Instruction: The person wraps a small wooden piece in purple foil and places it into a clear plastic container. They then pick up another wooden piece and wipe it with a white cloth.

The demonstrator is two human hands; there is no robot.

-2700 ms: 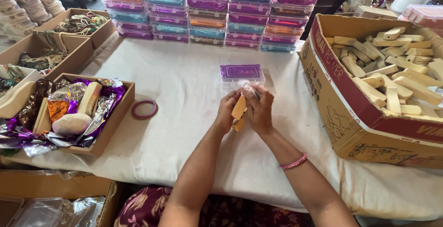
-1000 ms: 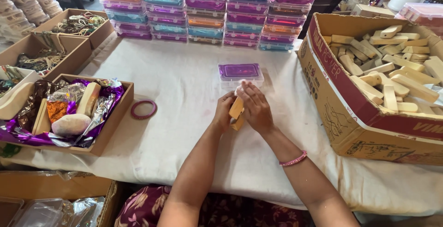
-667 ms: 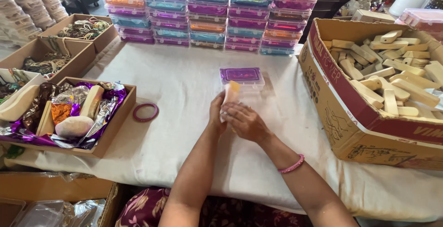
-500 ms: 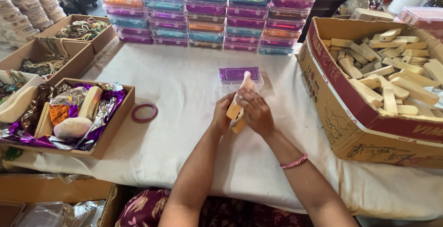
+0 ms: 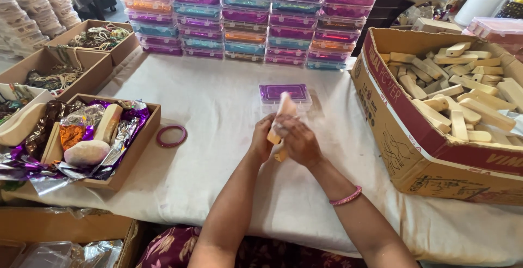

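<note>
Both my hands meet over the middle of the white-clothed table. My left hand grips the lower part of a pale wooden block that points up and away from me. My right hand is closed around the same block, with an orange-tan piece showing below the fingers. Just behind the block lies a small clear plastic box with a purple insert. A dark red bangle lies flat on the cloth to the left of my hands.
A large cardboard box of pale wooden blocks stands at the right. Stacks of clear boxes with coloured inserts line the back. At the left, an open carton with purple foil and wrapped items, plus cartons of bangles.
My hands kept working the wooden block in front of the small purple box, tilting it left and back again. Its tip now stands higher. Nothing else moved.
</note>
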